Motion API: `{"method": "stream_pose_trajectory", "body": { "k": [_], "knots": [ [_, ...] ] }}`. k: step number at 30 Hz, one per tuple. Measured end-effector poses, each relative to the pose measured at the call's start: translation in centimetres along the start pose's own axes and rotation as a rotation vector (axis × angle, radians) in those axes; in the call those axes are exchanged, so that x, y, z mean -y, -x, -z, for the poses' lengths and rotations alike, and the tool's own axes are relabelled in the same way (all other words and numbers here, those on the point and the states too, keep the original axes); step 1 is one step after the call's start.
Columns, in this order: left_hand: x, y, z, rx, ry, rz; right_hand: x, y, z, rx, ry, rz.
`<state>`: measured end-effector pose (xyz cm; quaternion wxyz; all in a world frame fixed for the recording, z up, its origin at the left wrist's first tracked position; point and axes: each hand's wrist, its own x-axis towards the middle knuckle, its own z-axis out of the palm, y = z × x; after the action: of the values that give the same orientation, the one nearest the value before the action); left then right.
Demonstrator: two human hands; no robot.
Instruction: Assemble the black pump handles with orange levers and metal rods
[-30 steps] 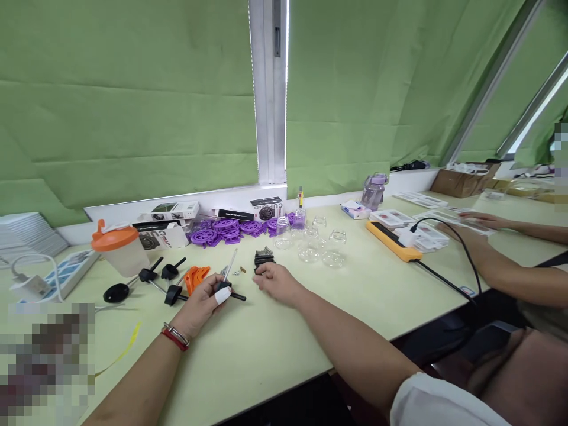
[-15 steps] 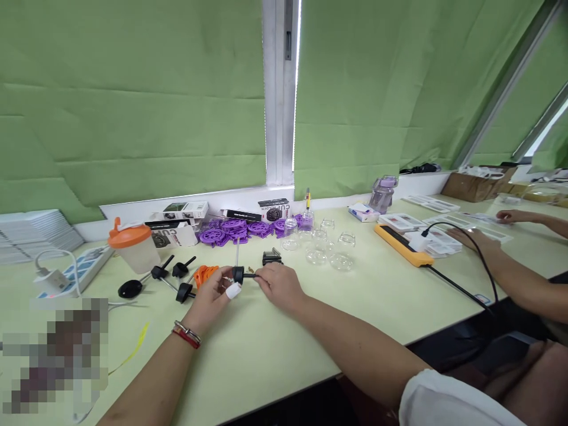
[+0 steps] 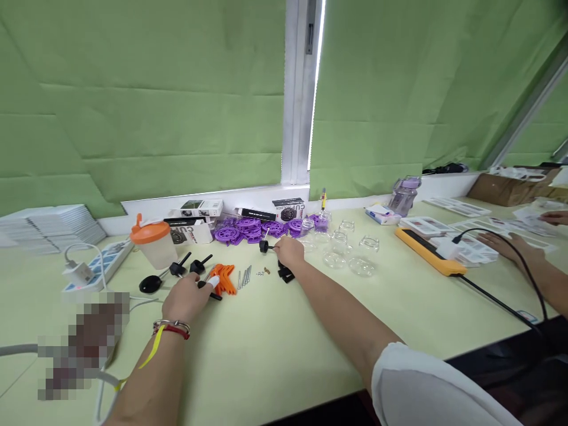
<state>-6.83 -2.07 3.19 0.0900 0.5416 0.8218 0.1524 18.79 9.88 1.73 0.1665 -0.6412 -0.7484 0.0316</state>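
My right hand reaches forward over the table and pinches a small black knob with a thin pin, held close to the heap of purple gear parts. A black bit holder lies just under that wrist. My left hand, with a white bandage on one finger, rests low on the table with its fingers curled onto another black knob piece, right beside the orange plastic parts. Several metal pins lie between my hands.
More black knobs and an orange-lidded cup stand at the left, with a white power strip beyond. Small glass jars sit at the right. A yellow power strip and a co-worker's hand are farther right.
My right hand took the black knob from my left hand and carried it forward toward the purple parts. My left hand dropped to the table by the orange parts. The view swung left.
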Motion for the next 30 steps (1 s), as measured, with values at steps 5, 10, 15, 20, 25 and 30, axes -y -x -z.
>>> {"method": "stream_pose_trajectory", "body": {
  "k": [5,10,15,20,25,30],
  "knots": [
    [-0.3,0.2,-0.1,0.035,-0.036,-0.011,0.1,-0.4,-0.5,0.029,0.028,-0.019],
    [0.1,-0.1,-0.1,0.016,-0.05,-0.008,0.4,-0.7,-0.4,0.064,0.045,-0.02],
    [-0.2,0.0,0.2,-0.084,-0.021,-0.018,0.7,-0.5,-0.2,0.104,0.034,-0.005],
    [-0.9,0.6,0.5,-0.238,0.057,-0.055,1.3,-0.3,-0.3,0.138,0.022,0.004],
    [-0.8,0.7,0.3,-0.338,0.166,-0.114,1.6,-0.3,-0.4,0.143,0.005,-0.008],
    [-1.0,0.6,-0.9,-0.279,0.415,-0.216,1.5,0.6,0.4,0.119,-0.06,-0.005]
  ]
}}
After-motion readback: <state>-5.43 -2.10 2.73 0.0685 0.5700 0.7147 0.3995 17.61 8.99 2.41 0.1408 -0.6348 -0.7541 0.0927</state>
